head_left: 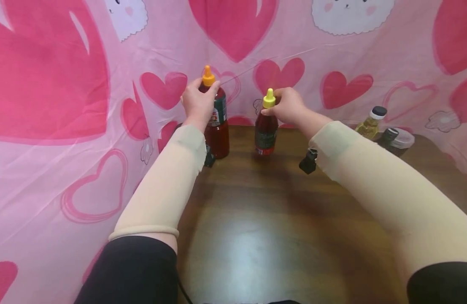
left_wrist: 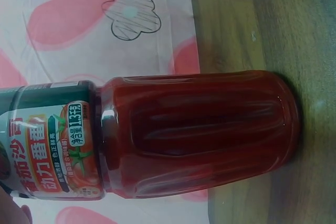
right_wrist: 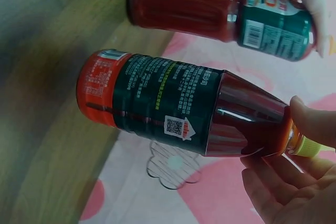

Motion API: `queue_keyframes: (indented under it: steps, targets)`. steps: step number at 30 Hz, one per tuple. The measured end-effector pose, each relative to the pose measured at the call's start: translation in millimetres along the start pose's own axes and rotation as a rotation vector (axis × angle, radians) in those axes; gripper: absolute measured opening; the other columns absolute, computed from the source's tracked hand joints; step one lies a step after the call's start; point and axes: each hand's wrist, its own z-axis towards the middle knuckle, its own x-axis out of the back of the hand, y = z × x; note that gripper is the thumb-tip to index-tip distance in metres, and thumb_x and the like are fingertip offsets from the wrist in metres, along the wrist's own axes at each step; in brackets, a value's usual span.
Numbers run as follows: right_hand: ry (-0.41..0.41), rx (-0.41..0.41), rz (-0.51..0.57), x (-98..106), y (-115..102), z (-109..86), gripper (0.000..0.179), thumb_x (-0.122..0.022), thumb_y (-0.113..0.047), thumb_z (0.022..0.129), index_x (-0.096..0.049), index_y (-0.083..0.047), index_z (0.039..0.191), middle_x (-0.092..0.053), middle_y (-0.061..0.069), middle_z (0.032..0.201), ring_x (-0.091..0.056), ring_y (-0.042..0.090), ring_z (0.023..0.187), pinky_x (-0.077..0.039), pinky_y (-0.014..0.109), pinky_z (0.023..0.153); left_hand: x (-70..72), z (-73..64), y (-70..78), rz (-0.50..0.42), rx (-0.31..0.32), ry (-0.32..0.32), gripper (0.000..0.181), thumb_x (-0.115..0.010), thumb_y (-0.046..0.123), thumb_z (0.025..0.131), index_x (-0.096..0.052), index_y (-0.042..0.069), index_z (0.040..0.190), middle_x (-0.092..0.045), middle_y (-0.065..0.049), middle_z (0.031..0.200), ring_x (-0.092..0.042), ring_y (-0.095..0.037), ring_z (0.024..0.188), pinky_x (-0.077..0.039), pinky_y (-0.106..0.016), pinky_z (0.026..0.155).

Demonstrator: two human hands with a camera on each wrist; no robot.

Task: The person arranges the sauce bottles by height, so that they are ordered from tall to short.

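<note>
My left hand [head_left: 199, 103] grips a large ketchup bottle [head_left: 219, 139] near its neck, just under the orange cap [head_left: 208, 78]. The bottle stands upright by the back edge of the table, and its green label and red lower body fill the left wrist view. To the right, my right hand [head_left: 292, 104] pinches a smaller ketchup bottle [right_wrist: 168, 103] at the neck, below its yellow cap [head_left: 269, 99]. Thumb and fingers lie on opposite sides of that neck in the right wrist view. This bottle is upright too, with a gap between it and the large one.
At the back right of the wooden table [head_left: 248, 211] are an oil bottle [head_left: 370, 122] with a black-and-white cap, a dark-capped bottle [head_left: 389, 137] and a clear-lidded container [head_left: 403, 139]. A pink heart-patterned cloth [head_left: 225, 42] hangs behind and along the left.
</note>
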Motion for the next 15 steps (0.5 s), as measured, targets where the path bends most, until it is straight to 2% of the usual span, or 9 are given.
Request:
queue_keyframes:
  steps: [8,15]
  targets:
    - [-0.009,-0.021,0.041,-11.7,14.6,1.6,0.044,-0.077,-0.018,0.087,-0.062,0.003,0.122,-0.062,0.018,0.114,-0.056,0.030,0.100,-0.049,0.043,0.093,-2.4,-5.0,1.7,0.003,-0.005,-0.008,0.049,-0.071,0.055,0.085,-0.071,0.021,0.121,-0.068,0.005,0.116,-0.055,-0.015,0.109,-0.031,-0.032,0.104]
    - [-0.002,-0.043,0.062,-15.2,20.6,2.0,0.044,-0.077,-0.017,0.088,-0.061,0.003,0.123,-0.061,0.018,0.115,-0.056,0.031,0.099,-0.051,0.044,0.091,-4.0,-5.8,3.9,-0.018,-0.014,-0.014,0.050,-0.072,0.054,0.084,-0.070,0.021,0.122,-0.068,0.004,0.117,-0.056,-0.015,0.109,-0.039,-0.028,0.100]
